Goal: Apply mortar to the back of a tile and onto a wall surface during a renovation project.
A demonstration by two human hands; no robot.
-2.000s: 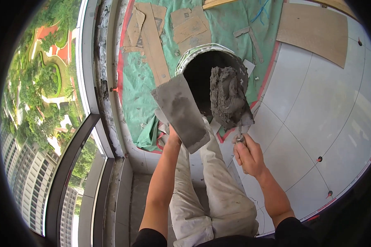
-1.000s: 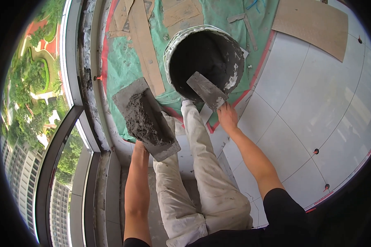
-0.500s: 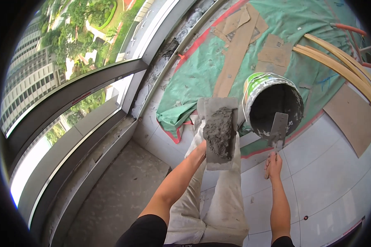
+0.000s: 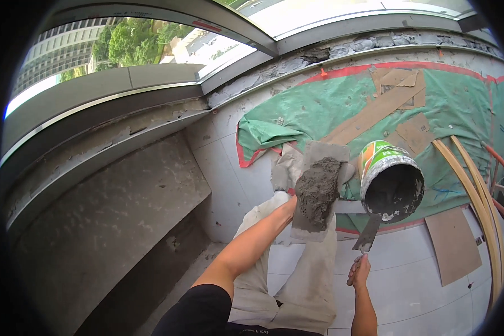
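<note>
My left hand (image 4: 290, 208) is closed at the left edge of a flat grey mortar board (image 4: 323, 150), its fingers mostly hidden beneath. A rough heap of wet grey mortar (image 4: 318, 196) lies along the middle of that board, which is held over my legs. In my right hand (image 4: 359, 271) is the handle of a trowel (image 4: 369, 232), its blade pointing away from me and smeared with grey. The blade's tip is near the close rim of a white and green bucket (image 4: 375, 155). Dark grey material coats the inside of this tilted bucket.
A green sheet (image 4: 341, 106) with red edges covers the far floor, with cardboard strips (image 4: 375, 115) on it. Long wooden strips (image 4: 470, 185) curve along the right beside a brown board (image 4: 452, 246). At left, a concrete ledge (image 4: 112, 207) runs under the window frame (image 4: 123, 95).
My view has turned left, bringing more of the ledge into sight. The trowel blade has moved from in front of the bucket's mouth to below its near rim. Both hands keep their holds.
</note>
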